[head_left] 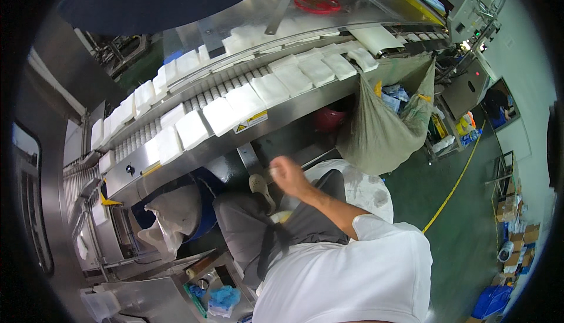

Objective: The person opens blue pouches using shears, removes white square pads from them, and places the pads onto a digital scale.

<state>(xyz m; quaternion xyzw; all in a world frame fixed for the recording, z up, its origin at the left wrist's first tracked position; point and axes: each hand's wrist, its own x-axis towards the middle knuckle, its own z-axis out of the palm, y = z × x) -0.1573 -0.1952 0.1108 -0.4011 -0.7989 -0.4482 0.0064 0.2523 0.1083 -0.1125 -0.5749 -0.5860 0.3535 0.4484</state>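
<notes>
My right hand (288,177) is raised over my lap, in front of the near rail of a roller conveyor (205,97), and touches neither. Its fingers are curled closed, and whatever is inside them, if anything, is hidden. My left hand does not show. Flat white folded pads (272,89) lie side by side in a row along the conveyor's near edge. The pads closest to my hand are a short way beyond it. A second row of white pads (144,96) runs along the conveyor's far side.
A grey-green cloth sack (376,129) with plastic waste hangs at the conveyor's right. Below the left end stands a blue bin (210,202) with a clear liner. Lower left, a metal tray holds a blue cloth (224,297). A red ring (317,3) lies on the machine top.
</notes>
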